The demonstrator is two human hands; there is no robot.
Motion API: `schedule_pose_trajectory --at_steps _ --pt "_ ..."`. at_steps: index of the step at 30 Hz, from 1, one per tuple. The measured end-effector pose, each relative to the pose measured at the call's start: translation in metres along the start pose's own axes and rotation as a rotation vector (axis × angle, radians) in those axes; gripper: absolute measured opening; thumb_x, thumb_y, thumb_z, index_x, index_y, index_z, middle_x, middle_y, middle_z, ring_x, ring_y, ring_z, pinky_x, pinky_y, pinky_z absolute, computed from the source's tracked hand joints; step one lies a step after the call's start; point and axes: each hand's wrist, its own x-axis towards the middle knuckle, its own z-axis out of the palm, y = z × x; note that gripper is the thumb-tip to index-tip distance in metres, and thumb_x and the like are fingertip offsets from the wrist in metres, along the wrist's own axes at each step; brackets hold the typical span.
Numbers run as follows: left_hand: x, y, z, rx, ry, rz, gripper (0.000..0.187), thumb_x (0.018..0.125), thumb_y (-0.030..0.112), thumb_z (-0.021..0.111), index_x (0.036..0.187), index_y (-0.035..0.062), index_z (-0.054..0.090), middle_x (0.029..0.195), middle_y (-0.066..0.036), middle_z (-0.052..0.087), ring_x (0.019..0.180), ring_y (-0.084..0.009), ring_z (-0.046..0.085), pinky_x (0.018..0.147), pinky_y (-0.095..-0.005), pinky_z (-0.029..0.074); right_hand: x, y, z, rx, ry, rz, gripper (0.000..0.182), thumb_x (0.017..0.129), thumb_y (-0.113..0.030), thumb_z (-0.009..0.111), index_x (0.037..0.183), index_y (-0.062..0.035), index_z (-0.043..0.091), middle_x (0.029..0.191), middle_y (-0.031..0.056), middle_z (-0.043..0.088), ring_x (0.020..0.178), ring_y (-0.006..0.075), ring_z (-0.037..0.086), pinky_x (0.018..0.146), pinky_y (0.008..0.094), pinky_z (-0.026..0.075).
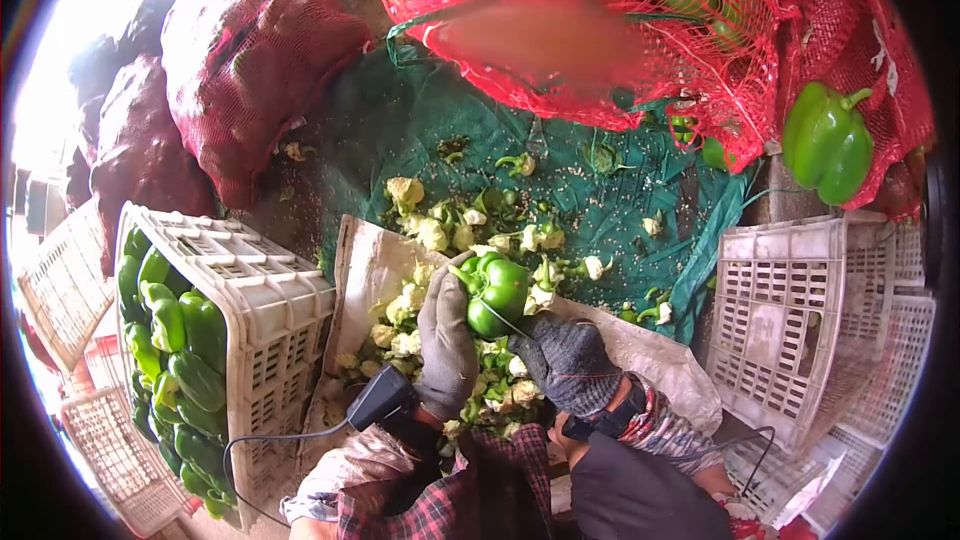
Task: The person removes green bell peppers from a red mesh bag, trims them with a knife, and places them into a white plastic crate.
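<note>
A green bell pepper rests in my left hand, which wears a grey glove and has its fingers wrapped around the pepper's left side. My right hand, in a darker grey knitted glove, is closed just right of the pepper. From it a thin, blade-like tool reaches across the pepper's lower front; its handle is hidden in the fist. Beneath both hands lies a heap of cut pepper cores with pale seeds and green stems.
A white crate of green peppers stands left. Above is a red net bag with peppers; another pepper lies at its right. White crates stand right. Full dark-red sacks sit upper left. Green sheeting covers the floor.
</note>
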Motion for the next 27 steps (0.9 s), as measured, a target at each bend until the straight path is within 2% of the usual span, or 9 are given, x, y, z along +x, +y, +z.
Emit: schedule_pose_trajectory --at_steps 6,9,10,13,16,19,20,24,27 --pt "-0.009 -0.001 0.002 0.067 0.019 -0.011 0.054 0.104 0.040 0.043 0.131 -0.0052 0.053 0.121 -0.013 0.062 0.109 -0.0188 0.060 0.096 -0.0310 0.047 -0.013 0.012 0.016 0.089 0.118 0.013 0.024 0.088 -0.018 0.070 0.109 -0.0070 0.069 0.092 0.0126 0.070 0.078 0.0305 0.067 0.065 0.0401 0.052" --pt "-0.003 0.009 -0.005 -0.254 0.137 -0.206 0.053 0.102 0.047 0.036 0.124 0.0032 0.057 0.106 -0.010 0.067 0.090 -0.0189 0.067 0.072 -0.0307 0.055 -0.016 0.022 0.018 0.324 0.109 0.040 0.027 0.088 -0.015 0.070 0.112 -0.0058 0.068 0.092 0.0122 0.071 0.078 0.0288 0.068 0.065 0.0380 0.053" --pt "0.007 0.011 -0.009 -0.258 0.203 -0.078 0.053 0.102 0.048 0.037 0.123 0.0039 0.057 0.105 -0.009 0.067 0.088 -0.0179 0.067 0.067 -0.0309 0.055 -0.021 0.021 0.010 0.410 0.102 0.199 0.024 0.091 -0.015 0.068 0.113 -0.0050 0.068 0.093 0.0106 0.072 0.078 0.0243 0.070 0.065 0.0357 0.054" --pt "0.018 0.016 -0.034 -0.090 0.126 -0.055 0.054 0.102 0.050 0.041 0.126 0.0045 0.055 0.112 -0.011 0.063 0.101 -0.0179 0.063 0.085 -0.0323 0.053 -0.023 0.037 0.026 0.783 0.526 0.404 0.022 0.094 -0.018 0.066 0.110 -0.0033 0.068 0.093 0.0103 0.072 0.079 0.0192 0.070 0.066 0.0314 0.056" --pt "0.002 0.017 -0.019 0.094 -0.011 0.000 0.048 0.100 0.039 0.057 0.131 0.0028 0.050 0.116 -0.010 0.059 0.106 -0.0198 0.058 0.089 -0.0315 0.050 0.013 0.019 0.012 1.061 0.382 0.218 0.051 0.093 -0.032 0.070 0.132 -0.0029 0.055 0.109 0.0120 0.066 0.091 0.0156 0.064 0.073 0.0266 0.056" --pt "-0.006 0.010 -0.019 0.232 -0.311 0.052 0.046 0.099 0.032 0.062 0.132 0.0023 0.049 0.116 -0.009 0.059 0.102 -0.0142 0.056 0.090 -0.0289 0.048 0.023 0.000 -0.015 1.325 -0.072 0.476 0.073 0.089 -0.038 0.074 0.145 -0.0053 0.041 0.121 0.0090 0.058 0.106 0.0140 0.058 0.089 0.0271 0.052" --pt "-0.008 0.010 -0.017 0.159 -0.346 -0.030 0.046 0.102 0.035 0.055 0.132 0.0016 0.048 0.115 -0.008 0.059 0.103 -0.0127 0.056 0.090 -0.0285 0.048 0.024 -0.001 -0.005 1.510 0.013 0.543 0.071 0.086 -0.032 0.078 0.143 -0.0056 0.043 0.121 0.0069 0.058 0.111 0.0139 0.056 0.097 0.0289 0.049" --pt "-0.024 0.009 0.012 -0.035 -0.034 -0.152 0.050 0.105 0.045 0.043 0.126 0.0010 0.053 0.108 -0.007 0.062 0.096 -0.0135 0.059 0.089 -0.0292 0.048 0.025 -0.022 0.001 1.439 0.176 0.630 0.081 0.080 -0.017 0.085 0.145 -0.0027 0.038 0.121 0.0059 0.057 0.110 0.0143 0.055 0.096 0.0285 0.048" --pt "-0.021 -0.009 0.006 -0.096 -0.019 -0.068 0.048 0.104 0.045 0.044 0.118 0.0004 0.057 0.106 -0.007 0.063 0.093 -0.0134 0.059 0.088 -0.0292 0.049 0.022 -0.036 0.009 1.126 0.297 0.525 0.090 0.080 -0.017 0.085 0.149 -0.0016 0.029 0.121 0.0054 0.057 0.110 0.0143 0.056 0.095 0.0279 0.049"
